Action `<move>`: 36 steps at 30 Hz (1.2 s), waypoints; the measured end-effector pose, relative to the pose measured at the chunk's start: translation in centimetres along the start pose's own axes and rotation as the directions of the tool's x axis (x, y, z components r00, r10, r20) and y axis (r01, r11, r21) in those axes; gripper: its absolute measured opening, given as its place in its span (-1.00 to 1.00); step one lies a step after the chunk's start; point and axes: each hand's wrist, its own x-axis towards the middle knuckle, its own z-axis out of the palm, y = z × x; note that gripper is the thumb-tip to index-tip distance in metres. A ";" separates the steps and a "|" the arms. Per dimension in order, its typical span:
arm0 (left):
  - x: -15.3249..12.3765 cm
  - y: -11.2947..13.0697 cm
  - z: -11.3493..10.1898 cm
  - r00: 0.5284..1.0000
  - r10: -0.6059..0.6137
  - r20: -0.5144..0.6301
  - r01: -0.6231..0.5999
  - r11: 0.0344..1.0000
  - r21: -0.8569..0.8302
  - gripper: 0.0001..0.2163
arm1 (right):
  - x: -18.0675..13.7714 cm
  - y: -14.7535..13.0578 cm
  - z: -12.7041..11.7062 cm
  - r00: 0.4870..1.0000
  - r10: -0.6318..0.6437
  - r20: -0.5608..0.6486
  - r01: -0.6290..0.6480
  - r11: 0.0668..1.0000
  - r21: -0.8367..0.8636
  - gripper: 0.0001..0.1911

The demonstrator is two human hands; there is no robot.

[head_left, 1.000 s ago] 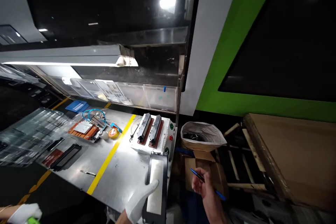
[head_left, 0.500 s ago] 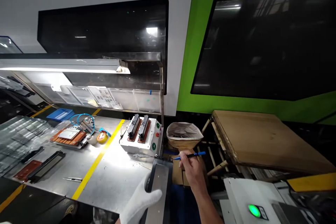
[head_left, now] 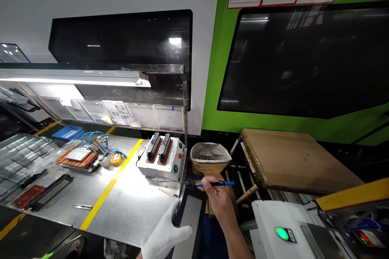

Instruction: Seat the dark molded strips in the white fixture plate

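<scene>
steel workbench (head_left: 127, 206) beside a green machine (head_left: 219, 89) — gloved left hand (head_left: 165, 236) grips a black-framed panel (head_left: 191, 218), bare right hand (head_left: 217, 198) pinches a blue pen (head_left: 214, 184).

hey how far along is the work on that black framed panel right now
Done: the black framed panel is picked up, gripped by the gloved left hand at the steel table edge. In hand: the bare right hand puts the blue pen tip at the panel's top corner. Left: another black frame lies untouched on the table.
</scene>
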 end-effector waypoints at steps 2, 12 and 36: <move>0.2 0.1 0.3 1.000 0.011 0.003 -0.011 0.998 0.065 -0.44 | 0.1 -0.3 0.5 1.000 0.000 0.009 0.000 1.000 0.000 -0.54; 0.6 0.3 -0.1 0.998 0.057 0.014 -0.057 0.998 0.008 -0.47 | -0.7 0.1 0.0 0.987 0.057 -0.150 -0.044 0.995 0.085 -0.54; 3.1 2.5 1.1 0.983 -0.003 -0.181 -0.095 0.842 -0.530 -0.41 | -13.1 0.0 2.3 0.926 -0.376 0.016 0.362 0.879 -0.310 -0.90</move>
